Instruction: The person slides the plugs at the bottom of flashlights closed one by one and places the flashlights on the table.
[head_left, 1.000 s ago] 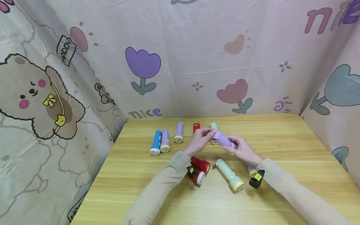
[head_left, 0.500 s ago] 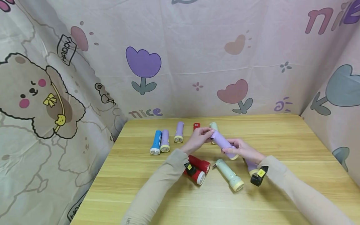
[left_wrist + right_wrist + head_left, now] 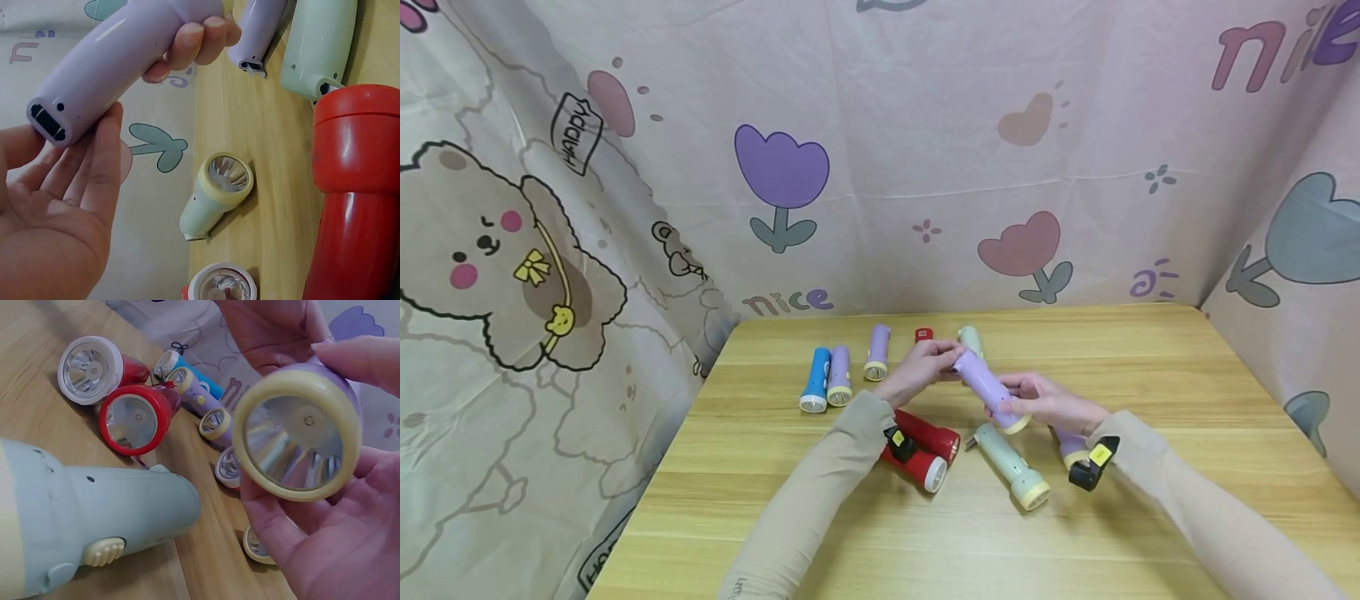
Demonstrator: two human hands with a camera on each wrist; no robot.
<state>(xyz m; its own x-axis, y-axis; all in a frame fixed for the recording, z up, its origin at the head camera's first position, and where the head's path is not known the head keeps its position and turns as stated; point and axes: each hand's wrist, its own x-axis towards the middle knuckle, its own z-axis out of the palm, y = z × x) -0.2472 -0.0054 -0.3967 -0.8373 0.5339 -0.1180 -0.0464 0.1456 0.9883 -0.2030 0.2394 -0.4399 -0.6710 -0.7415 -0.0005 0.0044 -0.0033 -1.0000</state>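
Observation:
Both hands hold a purple flashlight (image 3: 983,385) above the table, tilted with its yellow-rimmed head toward the lower right. My left hand (image 3: 917,371) pinches its tail end between thumb and fingers. A dark slot (image 3: 47,125) with metal strips shows in that tail in the left wrist view. My right hand (image 3: 1051,403) grips the body near the head, and the clear lens (image 3: 300,437) faces the right wrist camera. Below lies a pale green flashlight (image 3: 1009,468). Two red flashlights, one white-rimmed (image 3: 917,468) and one red-rimmed (image 3: 931,433), are partly hidden by the left wrist.
Toward the back lie a blue flashlight (image 3: 816,379), two purple flashlights, one beside it (image 3: 839,375) and one farther back (image 3: 877,352), a red one (image 3: 923,334) and a pale green one (image 3: 970,337). Another purple flashlight (image 3: 1071,448) is partly covered by the right wrist. A printed cloth (image 3: 887,167) hangs behind.
The held purple flashlight has shifted slightly left and toward me, tilting more steeply, and its yellow head now shows below the right fingers. Both hands have moved with it.

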